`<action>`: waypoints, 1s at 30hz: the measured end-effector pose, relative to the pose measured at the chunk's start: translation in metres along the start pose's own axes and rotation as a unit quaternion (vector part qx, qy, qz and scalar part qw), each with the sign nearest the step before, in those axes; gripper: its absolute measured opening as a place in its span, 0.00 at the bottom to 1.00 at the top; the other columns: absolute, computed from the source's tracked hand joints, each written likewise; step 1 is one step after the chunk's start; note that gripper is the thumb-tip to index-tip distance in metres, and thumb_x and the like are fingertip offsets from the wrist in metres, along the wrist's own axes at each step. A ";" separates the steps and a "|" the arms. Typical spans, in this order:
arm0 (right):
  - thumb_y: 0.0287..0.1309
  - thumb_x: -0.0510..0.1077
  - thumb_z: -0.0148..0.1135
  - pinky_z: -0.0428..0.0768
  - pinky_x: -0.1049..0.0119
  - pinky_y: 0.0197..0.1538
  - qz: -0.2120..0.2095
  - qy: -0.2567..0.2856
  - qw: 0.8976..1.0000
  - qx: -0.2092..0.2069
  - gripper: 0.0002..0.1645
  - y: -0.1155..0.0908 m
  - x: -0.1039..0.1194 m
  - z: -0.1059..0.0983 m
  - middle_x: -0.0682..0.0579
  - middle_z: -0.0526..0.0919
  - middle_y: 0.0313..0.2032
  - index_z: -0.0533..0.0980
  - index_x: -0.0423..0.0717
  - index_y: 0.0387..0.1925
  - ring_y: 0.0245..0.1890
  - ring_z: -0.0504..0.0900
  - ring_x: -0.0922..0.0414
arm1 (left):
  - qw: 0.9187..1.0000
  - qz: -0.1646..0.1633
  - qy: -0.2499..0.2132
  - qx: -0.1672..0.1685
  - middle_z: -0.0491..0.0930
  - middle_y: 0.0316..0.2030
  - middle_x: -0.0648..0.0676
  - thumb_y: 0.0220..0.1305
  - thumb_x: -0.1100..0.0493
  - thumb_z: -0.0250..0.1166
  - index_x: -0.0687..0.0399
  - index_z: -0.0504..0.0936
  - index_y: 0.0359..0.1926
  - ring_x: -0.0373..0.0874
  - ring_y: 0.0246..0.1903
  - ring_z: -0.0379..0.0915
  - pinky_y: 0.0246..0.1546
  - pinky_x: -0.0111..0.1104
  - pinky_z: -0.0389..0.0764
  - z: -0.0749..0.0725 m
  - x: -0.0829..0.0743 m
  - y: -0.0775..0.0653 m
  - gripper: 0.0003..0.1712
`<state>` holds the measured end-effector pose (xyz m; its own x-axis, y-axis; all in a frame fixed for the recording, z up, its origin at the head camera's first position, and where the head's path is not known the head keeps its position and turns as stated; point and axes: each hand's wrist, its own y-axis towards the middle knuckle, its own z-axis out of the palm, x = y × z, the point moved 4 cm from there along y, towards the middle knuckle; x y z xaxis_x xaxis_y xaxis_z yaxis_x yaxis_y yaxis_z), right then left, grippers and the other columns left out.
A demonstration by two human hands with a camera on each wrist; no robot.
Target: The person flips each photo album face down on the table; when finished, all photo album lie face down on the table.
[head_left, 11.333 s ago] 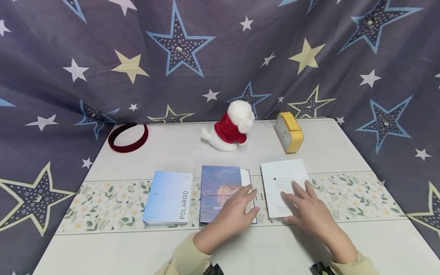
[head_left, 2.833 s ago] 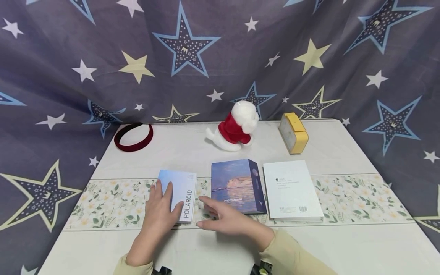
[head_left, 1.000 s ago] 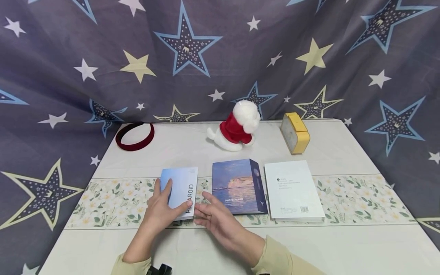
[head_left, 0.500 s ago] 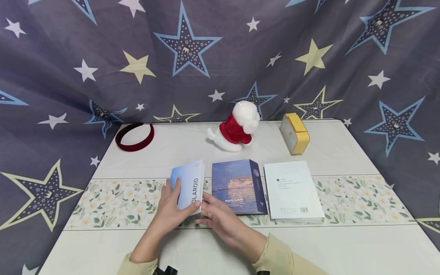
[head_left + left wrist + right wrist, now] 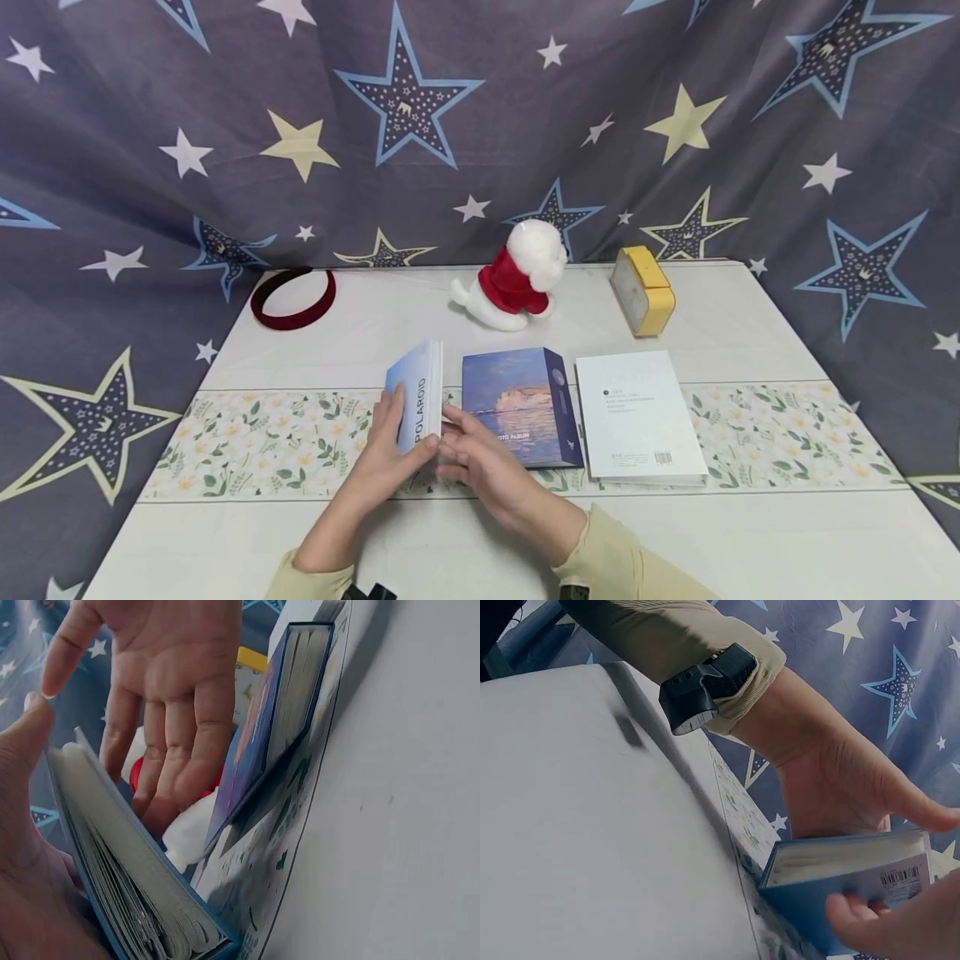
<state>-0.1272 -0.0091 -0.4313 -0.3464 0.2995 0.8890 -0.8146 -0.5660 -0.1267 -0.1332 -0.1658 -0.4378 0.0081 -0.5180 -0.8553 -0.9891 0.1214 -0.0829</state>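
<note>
A pale blue photo album (image 5: 420, 392) marked POLAROID is tipped up steeply, its front cover turned to the left. My left hand (image 5: 386, 450) grips it, thumb on the near right edge and fingers spread over the cover. Page ends of the album (image 5: 135, 877) show in the left wrist view. My right hand (image 5: 487, 467) is beside the album's right edge, palm turned inward and fingers loosely extended. In the right wrist view, the fingers of my right hand (image 5: 900, 926) overlap the barcoded back cover.
Right of the hands lies a photo album with a seaside painting (image 5: 510, 400), then a white album (image 5: 641, 417). Behind stand a dark red headband (image 5: 296, 317), a white plush toy in red (image 5: 513, 283) and a yellow clock-like box (image 5: 645, 292). A starry curtain (image 5: 480, 125) backs the table.
My left hand has lifted the blue album from lying flat and tipped it up, shifting it right toward the painted album. My right hand stays close to its right edge.
</note>
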 end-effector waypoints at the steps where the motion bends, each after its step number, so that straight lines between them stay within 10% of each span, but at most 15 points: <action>1: 0.65 0.43 0.51 0.68 0.51 0.62 -0.001 -0.004 1.000 -0.002 0.40 0.000 0.001 0.001 0.42 0.66 0.67 0.51 0.42 0.75 0.55 0.74 0.55 | 1.000 0.011 -0.015 0.002 0.28 0.74 0.71 0.60 0.32 0.62 0.60 0.36 0.77 0.69 0.72 0.22 0.64 0.67 0.37 0.001 -0.001 0.001 0.63; 7: 0.67 0.48 0.52 0.61 0.46 0.67 -0.007 -0.033 0.999 -0.007 0.37 0.002 0.003 0.003 0.44 0.60 0.71 0.56 0.46 0.74 0.66 0.65 0.49 | 0.992 0.068 -0.109 0.018 0.32 0.75 0.65 0.64 0.36 0.60 0.56 0.32 0.77 0.68 0.72 0.33 0.63 0.66 0.46 0.007 -0.005 0.002 0.59; 17: 0.64 0.49 0.58 0.62 0.44 0.66 0.018 -0.166 0.986 -0.012 0.33 0.005 -0.003 -0.008 0.49 0.61 0.71 0.66 0.60 0.70 0.68 0.63 0.45 | 0.985 0.063 -0.153 -0.052 0.52 0.73 0.63 0.68 0.53 0.62 0.37 0.45 0.78 0.64 0.68 0.56 0.58 0.58 0.67 0.003 -0.003 0.003 0.46; 30: 0.63 0.43 0.61 0.68 0.49 0.65 -0.040 -0.288 0.957 -0.001 0.37 0.009 -0.006 -0.006 0.43 0.61 0.70 0.62 0.47 0.72 0.66 0.64 0.42 | 0.972 0.034 -0.209 -0.100 0.68 0.64 0.64 0.65 0.60 0.65 0.33 0.34 0.77 0.58 0.58 0.72 0.48 0.35 0.80 -0.007 -0.001 -0.003 0.56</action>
<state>-0.1358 -0.0113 -0.4404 0.0317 -0.1318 0.9908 -0.8292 -0.5570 -0.0475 -0.1316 -0.1717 -0.4332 -0.0399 -0.1204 -0.9919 -0.9979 -0.0458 0.0457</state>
